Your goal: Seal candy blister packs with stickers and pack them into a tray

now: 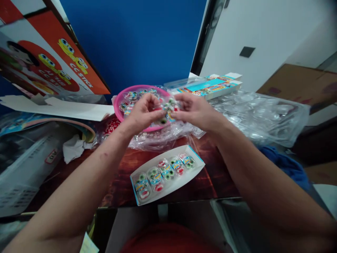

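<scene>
A blue wall backs a cluttered reddish wooden table (210,175). Above a pink bowl (118,100) of wrapped candies, the left hand (142,114) and right hand (195,110) together pinch a small candy packet (167,110). Nearer the person, a white tray (189,175) holds five such packets in a row.

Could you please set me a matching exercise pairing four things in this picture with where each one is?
Things:
1. round pink plastic bowl
2. white cardboard tray of five wrapped candies
3. crumpled white tissue
4. small clear-wrapped candy packet

Places:
A. left of the table
B. between both hands
C. behind the hands
D. nearest the person

Pairs: 1-C, 2-D, 3-A, 4-B
</scene>
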`<state>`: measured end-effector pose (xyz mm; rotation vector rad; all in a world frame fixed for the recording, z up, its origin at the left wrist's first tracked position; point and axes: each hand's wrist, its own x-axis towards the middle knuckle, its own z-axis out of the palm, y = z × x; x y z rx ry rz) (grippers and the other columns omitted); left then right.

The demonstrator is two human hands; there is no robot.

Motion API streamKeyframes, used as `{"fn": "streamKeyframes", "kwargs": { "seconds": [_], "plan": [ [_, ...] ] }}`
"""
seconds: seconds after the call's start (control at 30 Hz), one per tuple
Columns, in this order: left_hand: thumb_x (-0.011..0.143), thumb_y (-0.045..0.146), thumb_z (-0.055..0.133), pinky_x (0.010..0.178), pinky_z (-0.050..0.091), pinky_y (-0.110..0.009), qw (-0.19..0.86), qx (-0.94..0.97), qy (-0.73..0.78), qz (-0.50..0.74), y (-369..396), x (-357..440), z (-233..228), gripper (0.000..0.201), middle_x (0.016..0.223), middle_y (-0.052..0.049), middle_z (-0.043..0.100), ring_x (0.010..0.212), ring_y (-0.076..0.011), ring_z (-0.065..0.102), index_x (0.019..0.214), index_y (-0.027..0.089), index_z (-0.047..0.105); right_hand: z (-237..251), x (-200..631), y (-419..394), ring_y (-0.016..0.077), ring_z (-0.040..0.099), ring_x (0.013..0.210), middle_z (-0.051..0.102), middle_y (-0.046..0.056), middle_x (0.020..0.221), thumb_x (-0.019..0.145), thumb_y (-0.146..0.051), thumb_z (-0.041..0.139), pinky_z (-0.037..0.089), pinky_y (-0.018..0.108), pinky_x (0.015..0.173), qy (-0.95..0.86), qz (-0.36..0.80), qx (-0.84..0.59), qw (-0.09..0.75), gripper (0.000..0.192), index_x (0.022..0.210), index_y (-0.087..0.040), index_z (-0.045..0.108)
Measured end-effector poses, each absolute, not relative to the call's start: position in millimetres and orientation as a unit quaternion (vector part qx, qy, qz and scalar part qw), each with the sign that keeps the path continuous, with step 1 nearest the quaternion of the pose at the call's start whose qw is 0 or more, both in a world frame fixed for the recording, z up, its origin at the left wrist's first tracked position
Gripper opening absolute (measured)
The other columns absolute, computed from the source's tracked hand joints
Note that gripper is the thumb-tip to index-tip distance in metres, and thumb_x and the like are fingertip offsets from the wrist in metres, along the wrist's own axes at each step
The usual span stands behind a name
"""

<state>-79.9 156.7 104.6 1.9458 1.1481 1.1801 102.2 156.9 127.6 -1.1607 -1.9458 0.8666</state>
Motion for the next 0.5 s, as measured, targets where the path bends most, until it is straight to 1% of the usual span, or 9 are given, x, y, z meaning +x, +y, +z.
{"fn": "streamKeyframes", "kwargs": {
  "seconds": [0.07,0.13,0.17,0.23,0.3,0.33,0.4,0.43,0.5],
  "plan": [
    [0.067,0.026,0.061,0.054,0.044,-0.024,0.397,0.695,0.407,0.441,129,-67,89,0.024,0.07,0.004,0.048,0.057,-0.0081,0.049,0.079,0.019,0.041,104,126,125,0.0141,0.058,0.076,0.062,0.001,0.088,0.067,-0.023,0.062,0.047,0.024,0.059,-0.719,0.453,-0.396,0.347,0.047,0.112,-0.021,0.05],
    [0.063,0.024,0.064,0.053,0.044,-0.023,0.444,0.645,0.43,0.449,107,-60,69,0.026,0.069,0.004,0.049,0.058,-0.0076,0.049,0.078,0.018,0.043,67,141,100,0.0139,0.058,0.07,0.063,0.001,0.082,0.07,-0.024,0.058,0.047,0.024,0.056,-0.688,0.506,-0.42,0.306,0.039,0.109,-0.02,0.052],
    [0.062,0.023,0.065,0.054,0.044,-0.023,0.453,0.613,0.451,0.463,99,-59,60,0.027,0.071,0.003,0.051,0.059,-0.0077,0.05,0.08,0.018,0.045,48,145,92,0.0133,0.057,0.064,0.062,0.001,0.075,0.072,-0.023,0.055,0.045,0.024,0.053,-0.678,0.496,-0.461,0.287,0.033,0.105,-0.018,0.055],
    [0.06,0.024,0.066,0.055,0.045,-0.022,0.464,0.545,0.496,0.492,88,-62,44,0.033,0.075,0.002,0.054,0.061,-0.0079,0.052,0.086,0.017,0.049,14,145,84,0.0121,0.054,0.054,0.058,-0.001,0.063,0.075,-0.02,0.05,0.042,0.023,0.047,-0.69,0.415,-0.546,0.23,0.026,0.1,-0.016,0.058],
    [0.058,0.026,0.069,0.054,0.045,-0.022,0.48,0.492,0.522,0.505,82,-69,35,0.037,0.074,0.003,0.056,0.06,-0.0076,0.053,0.089,0.016,0.051,-2,139,84,0.0126,0.052,0.051,0.055,-0.001,0.057,0.075,-0.017,0.05,0.04,0.024,0.047,-0.72,0.322,-0.587,0.181,0.02,0.09,-0.015,0.062],
    [0.058,0.026,0.07,0.053,0.045,-0.021,0.488,0.473,0.529,0.509,80,-72,33,0.038,0.073,0.003,0.057,0.059,-0.0073,0.053,0.089,0.016,0.052,-3,136,85,0.0139,0.053,0.054,0.056,0.001,0.057,0.074,-0.016,0.051,0.041,0.025,0.05,-0.734,0.29,-0.592,0.164,0.016,0.084,-0.014,0.063],
    [0.056,0.027,0.073,0.053,0.045,-0.019,0.497,0.448,0.529,0.521,75,-78,33,0.039,0.073,0.003,0.058,0.057,-0.0064,0.053,0.088,0.015,0.054,8,132,87,0.0183,0.057,0.067,0.06,0.006,0.067,0.072,-0.015,0.053,0.044,0.03,0.061,-0.744,0.24,-0.597,0.18,0.012,0.078,-0.013,0.064],
    [0.056,0.026,0.073,0.054,0.045,-0.019,0.5,0.442,0.524,0.529,72,-78,34,0.038,0.074,0.003,0.058,0.057,-0.0061,0.053,0.088,0.015,0.055,18,131,88,0.0202,0.058,0.075,0.062,0.008,0.075,0.074,-0.017,0.053,0.045,0.031,0.066,-0.743,0.223,-0.594,0.215,0.014,0.08,-0.012,0.064],
    [0.056,0.025,0.075,0.055,0.046,-0.019,0.512,0.446,0.498,0.539,68,-72,38,0.038,0.077,0.003,0.059,0.059,-0.0061,0.054,0.088,0.016,0.057,38,131,87,0.0199,0.058,0.084,0.063,0.01,0.089,0.078,-0.024,0.051,0.045,0.031,0.071,-0.746,0.238,-0.547,0.296,0.024,0.097,-0.013,0.061]
  ]
}}
